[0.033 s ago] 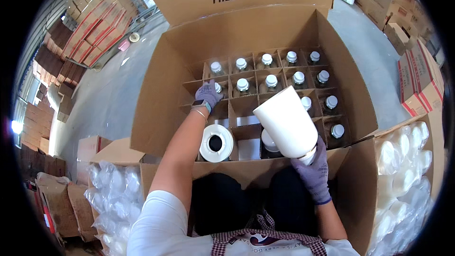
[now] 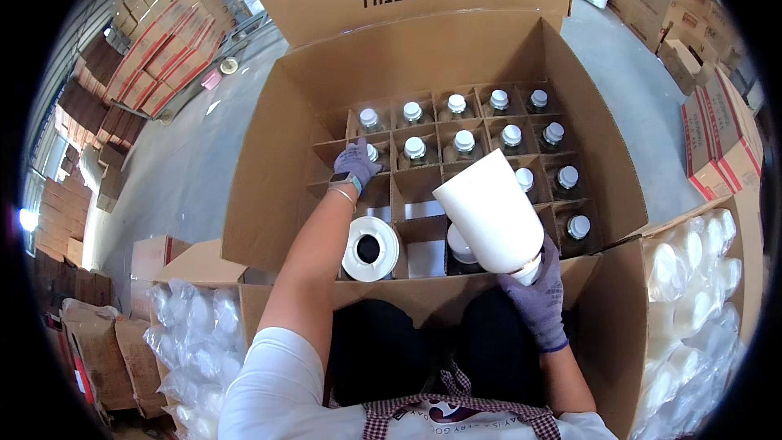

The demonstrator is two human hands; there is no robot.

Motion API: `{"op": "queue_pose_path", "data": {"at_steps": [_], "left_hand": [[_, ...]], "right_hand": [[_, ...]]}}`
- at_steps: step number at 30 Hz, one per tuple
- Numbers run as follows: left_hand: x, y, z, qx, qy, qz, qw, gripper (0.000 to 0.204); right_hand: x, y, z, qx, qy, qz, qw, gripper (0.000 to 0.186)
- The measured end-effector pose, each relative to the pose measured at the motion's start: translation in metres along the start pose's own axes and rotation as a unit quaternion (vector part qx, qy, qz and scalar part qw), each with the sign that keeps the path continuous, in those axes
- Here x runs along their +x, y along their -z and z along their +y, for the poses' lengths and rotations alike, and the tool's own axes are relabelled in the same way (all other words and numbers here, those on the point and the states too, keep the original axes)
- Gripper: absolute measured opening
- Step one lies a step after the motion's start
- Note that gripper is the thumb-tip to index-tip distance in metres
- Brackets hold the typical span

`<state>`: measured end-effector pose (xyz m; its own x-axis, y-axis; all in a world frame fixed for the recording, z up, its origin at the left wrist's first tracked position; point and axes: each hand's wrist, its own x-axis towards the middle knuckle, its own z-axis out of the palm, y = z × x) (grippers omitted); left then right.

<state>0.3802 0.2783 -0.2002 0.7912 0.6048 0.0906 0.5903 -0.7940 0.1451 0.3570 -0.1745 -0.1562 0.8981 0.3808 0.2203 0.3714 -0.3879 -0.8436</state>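
My left hand (image 2: 357, 165), in a purple-grey glove, reaches into the divided carton (image 2: 423, 37). Its fingers close round the neck of a white-capped bottle (image 2: 372, 152) in the second row from the back, at the left. My right hand (image 2: 538, 293), gloved alike, grips the narrow end of a white flask casing (image 2: 493, 212). That casing is tilted, its wide end toward the upper left, above the carton's front cells. Nearer me, a white round flask part (image 2: 371, 249) with a dark central hole stands at the front left. Glassy bottles with white caps fill many cells.
Cardboard dividers (image 2: 423, 181) split the carton into cells. At the right is a box of white plastic parts (image 2: 688, 293) in clear bags. Bagged clear parts (image 2: 195, 334) sit at the left. Stacked cartons (image 2: 167, 53) stand farther off on the grey floor (image 2: 204, 147).
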Motion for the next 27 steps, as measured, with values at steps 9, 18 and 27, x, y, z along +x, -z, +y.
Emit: {"op": "queue_pose_path", "data": {"at_steps": [9, 18, 27], "left_hand": [[-0.094, 0.15, 0.02, -0.108, -0.09, 0.178, 0.974, 0.059], [-0.313, 0.286, 0.049, -0.276, -0.147, -0.038, 0.949, 0.114], [-0.428, 0.254, 0.015, -0.19, -0.144, -0.171, 0.956, 0.09]], "right_hand": [[0.004, 0.06, -0.042, 0.33, -0.182, 0.037, 0.926, 0.063], [-0.017, 0.096, -0.105, 0.303, 0.041, 0.028, 0.952, 0.066], [-0.051, 0.081, -0.118, 0.153, 0.086, -0.253, 0.951, 0.04]]}}
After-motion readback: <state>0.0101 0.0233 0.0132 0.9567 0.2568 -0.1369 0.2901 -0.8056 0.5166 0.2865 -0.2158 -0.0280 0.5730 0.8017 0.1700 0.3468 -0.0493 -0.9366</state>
